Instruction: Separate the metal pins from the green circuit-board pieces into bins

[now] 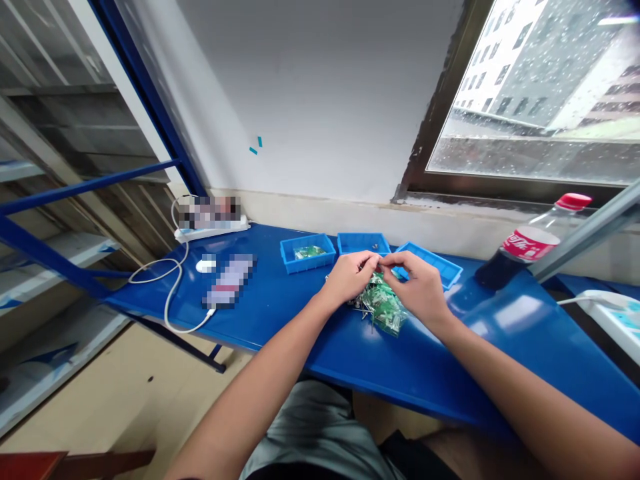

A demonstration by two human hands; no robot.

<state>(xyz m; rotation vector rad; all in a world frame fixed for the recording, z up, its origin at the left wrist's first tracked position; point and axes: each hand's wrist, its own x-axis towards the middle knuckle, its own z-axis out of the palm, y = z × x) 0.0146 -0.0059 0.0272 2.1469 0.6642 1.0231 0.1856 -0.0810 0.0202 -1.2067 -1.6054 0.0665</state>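
Two bare hands meet above a blue worktop (280, 307), each pinched narrow, with fingertips around a small dark piece (381, 264). The left hand (349, 279) comes to it from the left and the right hand (419, 288) from the right; the piece is mostly hidden by the fingers, so its shape cannot be told. It looks very light and probably stiff, easy to drop, and best taken by its edges between thumb and forefinger. Just below the hands, on the near side, lies a loose pile of green and clear packets (384, 305) mixed with thin, silvery, pin-like parts. The packets are likely soft and a little slippery, best lifted by a corner; the thin parts are probably light and could bend or scatter. Three shallow blue trays stand in a row on the far side, near the wall. The left tray (295, 265) holds a green and clear packet. The middle tray (350, 239) shows a tiny item near its right end, too small to name. The right tray (453, 272) is partly behind the right hand, and its contents cannot be told. Farther right, a red-capped bottle (529, 245) holds dark liquid.
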